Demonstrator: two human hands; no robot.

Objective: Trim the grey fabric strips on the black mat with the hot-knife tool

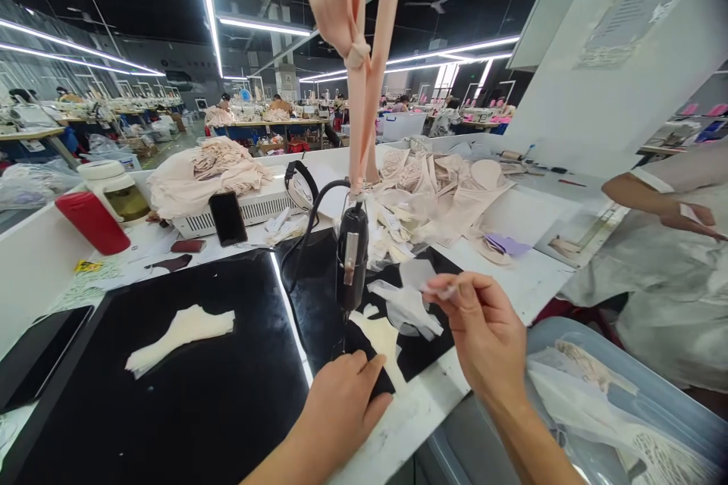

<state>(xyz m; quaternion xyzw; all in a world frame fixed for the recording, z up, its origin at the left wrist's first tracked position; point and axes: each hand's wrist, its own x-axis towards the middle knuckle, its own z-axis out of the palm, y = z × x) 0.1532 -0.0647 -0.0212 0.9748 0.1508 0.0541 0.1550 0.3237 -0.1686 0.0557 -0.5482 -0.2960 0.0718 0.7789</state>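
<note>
My left hand (340,403) lies palm down on the edge of a black mat (318,303), fingers together, pressing a cream fabric piece (382,335). My right hand (483,333) is raised to the right of it, thumb and fingers pinched on a thin white translucent scrap (424,280). More white scraps (406,308) lie on the mat below. Between my hands hangs a black hand tool (352,258) on pink fabric straps (364,76), its tip just above the mat. Another cream cut piece (180,333) lies on the large black mat (187,394) at left.
A pile of beige lace pieces (437,182) lies behind the tool. A phone (227,217) leans on a white box (250,208); a red bottle (94,222) and jar (117,189) stand at left. A co-worker's arm (654,201) is at right. A grey bin (626,409) sits at lower right.
</note>
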